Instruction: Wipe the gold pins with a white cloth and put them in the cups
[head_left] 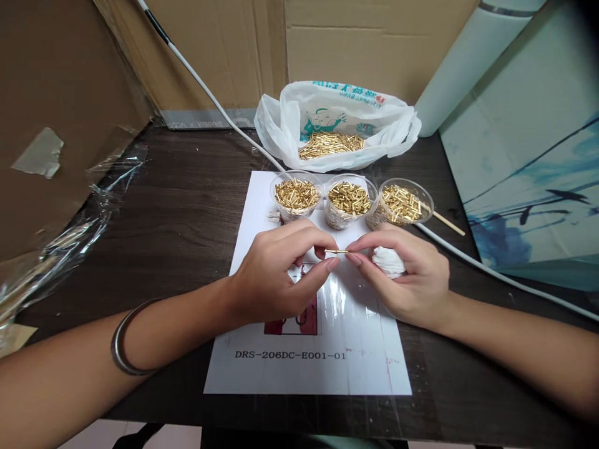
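On my feed, left hand [281, 271] and right hand [416, 277] each pinch one end of a slim gold-coloured pin [336, 251] in thumb-and-forefinger grip, above the printed sheet [374, 374]. Right grip also holds a white wad [389, 262]. I'd keep both ends aligned, pressure light; sideways force could bend it.

Dark wood-grain table [196, 187], white printed sheet [369, 358], plastic bag [276, 134]
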`<move>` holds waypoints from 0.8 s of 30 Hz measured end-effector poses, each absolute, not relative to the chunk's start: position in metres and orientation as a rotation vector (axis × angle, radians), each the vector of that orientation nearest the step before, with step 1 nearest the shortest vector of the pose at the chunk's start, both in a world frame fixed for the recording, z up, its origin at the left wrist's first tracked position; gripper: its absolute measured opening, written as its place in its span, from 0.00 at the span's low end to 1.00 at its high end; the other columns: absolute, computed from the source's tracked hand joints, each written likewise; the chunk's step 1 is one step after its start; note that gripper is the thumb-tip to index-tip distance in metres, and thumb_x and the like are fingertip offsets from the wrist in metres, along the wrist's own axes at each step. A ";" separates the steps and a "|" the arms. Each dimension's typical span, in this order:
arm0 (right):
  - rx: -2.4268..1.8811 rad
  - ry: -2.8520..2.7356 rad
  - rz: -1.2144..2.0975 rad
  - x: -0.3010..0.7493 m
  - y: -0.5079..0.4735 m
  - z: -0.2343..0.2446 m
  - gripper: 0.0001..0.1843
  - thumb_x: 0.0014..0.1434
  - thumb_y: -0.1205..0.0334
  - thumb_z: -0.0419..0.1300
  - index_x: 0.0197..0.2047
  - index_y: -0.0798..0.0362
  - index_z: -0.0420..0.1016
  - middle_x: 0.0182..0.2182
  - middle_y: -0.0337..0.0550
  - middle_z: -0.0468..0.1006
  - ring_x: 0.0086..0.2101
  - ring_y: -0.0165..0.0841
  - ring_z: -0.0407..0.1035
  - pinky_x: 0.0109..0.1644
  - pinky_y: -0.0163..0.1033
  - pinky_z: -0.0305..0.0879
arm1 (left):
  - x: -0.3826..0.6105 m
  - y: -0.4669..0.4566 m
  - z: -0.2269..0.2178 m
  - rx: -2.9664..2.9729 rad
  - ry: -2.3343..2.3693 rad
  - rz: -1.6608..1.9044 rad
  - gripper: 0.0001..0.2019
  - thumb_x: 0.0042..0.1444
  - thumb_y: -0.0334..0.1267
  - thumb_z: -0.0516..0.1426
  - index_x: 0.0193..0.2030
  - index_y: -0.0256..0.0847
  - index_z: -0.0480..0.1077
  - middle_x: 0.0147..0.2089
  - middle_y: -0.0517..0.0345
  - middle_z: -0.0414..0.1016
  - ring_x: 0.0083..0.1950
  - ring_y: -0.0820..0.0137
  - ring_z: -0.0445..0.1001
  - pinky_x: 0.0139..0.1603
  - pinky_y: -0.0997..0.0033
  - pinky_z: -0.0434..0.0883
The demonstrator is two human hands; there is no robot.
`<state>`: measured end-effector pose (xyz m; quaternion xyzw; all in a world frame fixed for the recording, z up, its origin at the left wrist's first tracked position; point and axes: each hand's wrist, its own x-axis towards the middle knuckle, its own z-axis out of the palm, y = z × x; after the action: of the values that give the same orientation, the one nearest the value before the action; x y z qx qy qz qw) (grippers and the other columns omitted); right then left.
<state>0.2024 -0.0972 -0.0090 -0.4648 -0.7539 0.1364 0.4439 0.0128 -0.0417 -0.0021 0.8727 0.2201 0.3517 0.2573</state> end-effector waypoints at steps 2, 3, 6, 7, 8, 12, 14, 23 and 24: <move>-1.148 -1.869 0.336 0.202 -0.097 -0.009 0.10 0.50 0.73 0.61 0.38 0.53 0.70 0.29 0.38 0.73 0.30 0.26 0.66 0.34 0.35 0.61 | 0.013 -0.042 -0.003 2.371 0.612 0.962 0.05 0.51 0.31 0.58 0.36 0.34 0.70 0.29 0.60 0.68 0.28 0.80 0.62 0.29 0.77 0.62; -1.147 -1.870 0.336 0.202 -0.097 -0.008 0.10 0.50 0.73 0.61 0.38 0.54 0.70 0.30 0.38 0.73 0.30 0.26 0.66 0.34 0.34 0.62 | 0.013 -0.041 -0.003 2.373 0.621 0.966 0.05 0.52 0.32 0.57 0.37 0.35 0.70 0.30 0.60 0.69 0.28 0.79 0.63 0.29 0.78 0.62; -1.138 -1.869 0.334 0.201 -0.097 -0.007 0.09 0.51 0.73 0.60 0.37 0.54 0.70 0.30 0.38 0.73 0.30 0.26 0.66 0.34 0.34 0.62 | 0.014 -0.041 -0.003 2.389 0.639 0.969 0.04 0.53 0.33 0.57 0.36 0.36 0.70 0.30 0.60 0.70 0.29 0.80 0.64 0.29 0.78 0.63; -1.132 -1.869 0.332 0.201 -0.096 -0.007 0.09 0.51 0.72 0.60 0.37 0.54 0.71 0.29 0.38 0.73 0.30 0.25 0.66 0.33 0.34 0.62 | 0.015 -0.041 -0.003 2.394 0.641 0.977 0.04 0.54 0.33 0.57 0.36 0.36 0.70 0.30 0.60 0.70 0.29 0.80 0.64 0.29 0.78 0.63; -1.127 -1.871 0.333 0.202 -0.096 -0.007 0.09 0.51 0.72 0.60 0.37 0.54 0.71 0.29 0.38 0.73 0.30 0.25 0.66 0.33 0.33 0.62 | 0.015 -0.040 -0.003 2.397 0.641 0.984 0.03 0.54 0.32 0.57 0.35 0.36 0.70 0.30 0.60 0.70 0.29 0.80 0.64 0.28 0.79 0.63; -1.141 -1.880 0.333 0.202 -0.095 -0.010 0.08 0.51 0.71 0.61 0.36 0.54 0.72 0.27 0.37 0.72 0.28 0.24 0.65 0.31 0.32 0.61 | 0.016 -0.040 -0.004 2.397 0.637 0.987 0.03 0.53 0.31 0.57 0.35 0.36 0.70 0.30 0.60 0.70 0.29 0.80 0.65 0.28 0.79 0.64; -1.147 -1.885 0.314 0.201 -0.096 -0.010 0.08 0.51 0.71 0.61 0.36 0.54 0.72 0.26 0.37 0.72 0.27 0.24 0.65 0.30 0.32 0.61 | 0.016 -0.041 -0.004 2.386 0.632 0.991 0.04 0.52 0.32 0.58 0.35 0.36 0.70 0.30 0.60 0.70 0.28 0.80 0.63 0.28 0.79 0.64; -1.352 -1.883 -0.094 0.205 -0.074 0.040 0.04 0.53 0.64 0.61 0.35 0.51 0.74 0.32 0.40 0.77 0.31 0.31 0.70 0.35 0.37 0.63 | 0.014 -0.042 -0.004 2.310 0.646 0.905 0.11 0.52 0.40 0.59 0.39 0.35 0.68 0.34 0.58 0.70 0.23 0.81 0.58 0.26 0.76 0.62; -1.394 -1.896 -0.117 0.209 -0.062 0.046 0.05 0.53 0.63 0.60 0.35 0.51 0.75 0.31 0.41 0.77 0.31 0.31 0.70 0.36 0.37 0.63 | 0.014 -0.041 -0.004 2.340 0.616 0.868 0.08 0.53 0.39 0.57 0.36 0.36 0.69 0.33 0.58 0.69 0.25 0.80 0.60 0.28 0.76 0.62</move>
<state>0.2086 -0.0624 0.0461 -0.5466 -0.7433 -0.0459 0.3828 0.0138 -0.0413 -0.0041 0.8733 0.2301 0.3241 0.2816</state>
